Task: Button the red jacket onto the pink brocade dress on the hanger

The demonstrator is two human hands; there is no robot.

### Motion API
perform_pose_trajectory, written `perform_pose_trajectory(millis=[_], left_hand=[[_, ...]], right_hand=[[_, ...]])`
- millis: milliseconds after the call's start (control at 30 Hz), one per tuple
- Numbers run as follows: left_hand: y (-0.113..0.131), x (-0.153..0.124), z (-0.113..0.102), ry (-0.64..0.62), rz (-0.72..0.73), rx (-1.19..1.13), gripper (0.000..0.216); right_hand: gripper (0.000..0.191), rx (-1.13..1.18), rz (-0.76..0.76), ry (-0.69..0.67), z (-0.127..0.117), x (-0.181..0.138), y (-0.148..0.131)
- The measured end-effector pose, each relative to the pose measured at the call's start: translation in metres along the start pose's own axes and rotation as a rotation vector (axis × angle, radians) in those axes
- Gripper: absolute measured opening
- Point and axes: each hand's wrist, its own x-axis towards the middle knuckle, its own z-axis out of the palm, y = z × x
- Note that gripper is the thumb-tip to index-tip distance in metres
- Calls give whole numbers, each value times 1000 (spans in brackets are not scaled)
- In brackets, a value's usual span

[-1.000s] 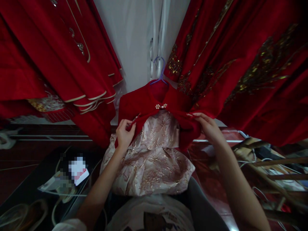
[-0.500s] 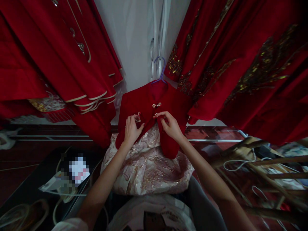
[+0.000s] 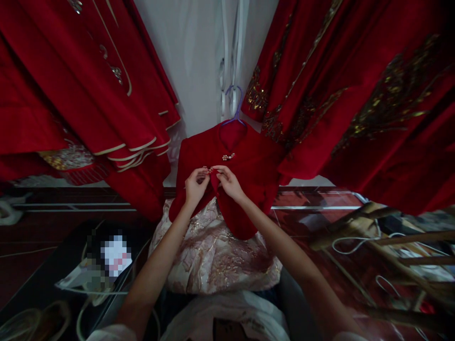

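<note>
A red jacket (image 3: 256,166) hangs on a purple hanger (image 3: 237,113), above a pale pink and gold brocade cloth (image 3: 234,265) over my lap. One beaded frog button (image 3: 228,157) joins its fronts below the collar. Just beneath, my left hand (image 3: 196,184) pinches one half of a second beaded frog button (image 3: 206,170). Facing it, my right hand (image 3: 229,182) grips the other half along with the jacket's front edge. Both sets of fingertips nearly meet, so whether the halves are joined is hidden.
Long red garments with beading hang at left (image 3: 135,118) and right (image 3: 337,118), close to both sides of the jacket. A dark tabletop (image 3: 46,284) with a plastic packet stands at lower left. Wooden bars (image 3: 408,239) and a white cord lie at right.
My right hand has moved left with the jacket's front edge and its button half, up to my left hand. The gap between the two fronts has narrowed. My left hand has shifted slightly right.
</note>
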Motion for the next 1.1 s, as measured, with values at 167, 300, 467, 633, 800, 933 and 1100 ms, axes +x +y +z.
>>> perform_pose_trajectory(millis=[167, 300, 467, 633, 800, 933, 1100], left_hand=[[-1, 3, -5, -20, -81, -154, 24], [0, 3, -10, -41, -116, -219, 25], [4, 4, -14, -13, -162, -205, 24], [4, 4, -13, -38, -169, -268, 21], [1, 4, -12, -30, -215, -341, 24], [3, 5, -15, -34, -244, -319, 22], [3, 11, -18, -127, -221, -258, 19]], right_hand=[[25, -19, 28, 8, 5, 8, 16], [26, -65, -1, 74, 8, 12, 17], [33, -78, -70, 75, 8, 17, 15], [25, -182, -98, 42, 7, 17, 14], [21, -205, -119, 83, 9, 15, 13], [19, -196, -141, 103, 10, 13, 11], [17, -263, -121, 128, 11, 16, 7]])
